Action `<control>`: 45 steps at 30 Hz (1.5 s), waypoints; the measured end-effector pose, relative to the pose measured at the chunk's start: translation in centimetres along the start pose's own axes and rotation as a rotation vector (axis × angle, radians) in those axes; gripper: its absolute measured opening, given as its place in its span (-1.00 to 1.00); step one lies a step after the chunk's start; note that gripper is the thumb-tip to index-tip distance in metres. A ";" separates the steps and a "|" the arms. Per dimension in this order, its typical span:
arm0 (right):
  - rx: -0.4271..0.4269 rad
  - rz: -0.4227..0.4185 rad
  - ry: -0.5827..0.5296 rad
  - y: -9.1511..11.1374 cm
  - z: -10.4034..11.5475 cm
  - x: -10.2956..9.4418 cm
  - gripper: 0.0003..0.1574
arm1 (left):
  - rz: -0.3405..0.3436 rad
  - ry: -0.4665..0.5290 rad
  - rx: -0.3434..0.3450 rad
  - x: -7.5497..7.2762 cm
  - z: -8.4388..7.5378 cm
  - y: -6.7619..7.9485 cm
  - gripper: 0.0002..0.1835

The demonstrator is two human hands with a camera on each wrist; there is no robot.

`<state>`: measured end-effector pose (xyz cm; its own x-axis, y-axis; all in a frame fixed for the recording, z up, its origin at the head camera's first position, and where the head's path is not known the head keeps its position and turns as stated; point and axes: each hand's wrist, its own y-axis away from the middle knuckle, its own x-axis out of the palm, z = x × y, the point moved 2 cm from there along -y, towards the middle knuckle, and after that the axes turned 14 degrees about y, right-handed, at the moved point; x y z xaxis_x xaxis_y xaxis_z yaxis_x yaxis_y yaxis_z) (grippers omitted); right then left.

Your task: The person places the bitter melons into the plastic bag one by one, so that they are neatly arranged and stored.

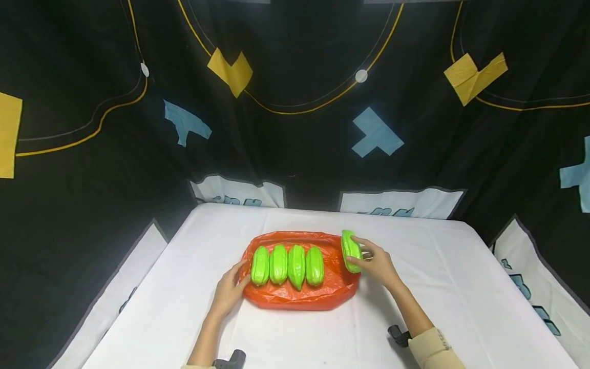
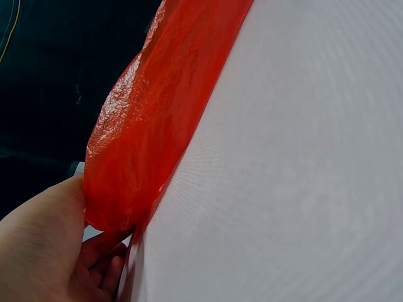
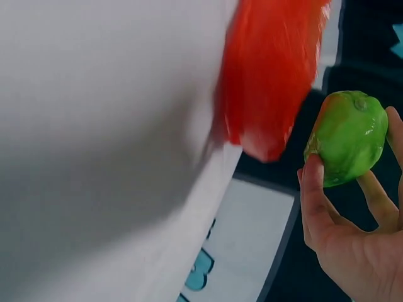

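Note:
A red plastic bag (image 1: 299, 301), spread wide with its mouth upward, lies on the table. Several glossy, ribbed, elongated green fruits stand in a row inside it, from the leftmost fruit (image 1: 260, 265) to the rightmost fruit (image 1: 315, 266). My left hand (image 1: 228, 291) grips the bag's left edge; in the left wrist view the thumb goes behind the red plastic (image 2: 135, 145) and the fingers bend below it. Over the bag's right end, my right hand (image 1: 379, 264) pinches another green fruit (image 3: 349, 138) between thumb and fingers, raised above the rim.
A white cloth (image 1: 461, 287) covers the table. Behind it hangs a dark curtain (image 1: 295, 154) with yellow and blue patches. White printed panels (image 1: 401, 202) line the table's back and sides. Dark wrist devices (image 1: 399, 335) are on both arms.

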<state>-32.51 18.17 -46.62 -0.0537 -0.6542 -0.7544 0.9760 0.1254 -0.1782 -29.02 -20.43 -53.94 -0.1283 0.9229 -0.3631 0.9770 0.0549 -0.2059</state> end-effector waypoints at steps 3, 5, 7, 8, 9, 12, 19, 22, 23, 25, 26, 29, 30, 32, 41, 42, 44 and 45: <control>-0.008 0.006 0.008 -0.1 0.7 1.0 -0.18 | -0.005 -0.009 0.005 -0.1 -0.2 -0.2 -0.48; -0.008 0.020 0.007 -0.1 1.0 1.6 -0.19 | -0.009 -0.012 0.005 -0.2 -0.2 -0.3 -0.49; -0.018 0.032 0.005 -0.1 1.2 2.1 -0.19 | -0.015 -0.009 0.007 -0.3 -0.3 -0.4 -0.49; -0.017 0.037 0.000 -0.1 1.2 2.4 -0.19 | -0.018 -0.005 0.010 -0.3 -0.3 -0.4 -0.49; -0.020 0.041 -0.004 -0.1 1.3 2.6 -0.20 | -0.021 -0.003 0.013 -0.4 -0.3 -0.4 -0.49; -0.013 0.051 -0.004 0.0 1.1 3.2 -0.20 | -0.020 0.004 0.022 -0.3 -0.3 -0.3 -0.49; 0.017 0.071 0.022 0.7 0.4 4.2 -0.21 | -0.010 0.015 -0.014 0.0 0.1 0.5 -0.49; 0.000 0.077 0.014 0.9 0.6 4.5 -0.22 | -0.010 0.010 -0.007 0.0 0.1 0.6 -0.48; -0.005 0.077 0.015 0.8 0.8 4.5 -0.22 | -0.009 0.005 -0.005 0.1 0.1 0.6 -0.48; -0.014 0.077 0.020 0.8 1.0 4.6 -0.23 | -0.008 -0.005 0.002 0.1 0.0 0.5 -0.48; -0.019 0.078 0.026 0.7 1.0 4.7 -0.24 | -0.009 -0.009 0.004 0.1 0.0 0.5 -0.48; -0.026 0.077 0.055 0.5 1.0 4.9 -0.24 | -0.012 -0.013 0.011 0.0 -0.1 0.4 -0.49; -0.027 0.078 0.068 0.4 1.0 4.9 -0.24 | -0.014 -0.009 0.017 0.0 -0.2 0.3 -0.49; -0.026 0.083 0.094 0.2 1.0 5.1 -0.23 | -0.017 -0.005 0.024 0.0 -0.2 0.2 -0.49; -0.044 0.087 0.149 0.1 1.2 5.2 -0.20 | -0.012 -0.017 0.023 -0.1 -0.3 -0.1 -0.48; -0.043 0.087 0.151 0.1 1.2 5.2 -0.20 | -0.009 -0.020 0.021 -0.1 -0.3 0.0 -0.48; -0.038 0.088 0.153 0.2 1.2 5.3 -0.20 | -0.005 -0.020 0.012 0.0 -0.2 0.0 -0.48; -0.035 0.089 0.150 0.3 1.1 5.3 -0.19 | -0.004 -0.018 0.007 0.0 -0.1 0.1 -0.48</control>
<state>-32.29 13.89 -49.93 -0.0006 -0.5207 -0.8538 0.9704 0.2060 -0.1262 -28.92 -20.40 -53.86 -0.1356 0.9156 -0.3786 0.9752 0.0559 -0.2140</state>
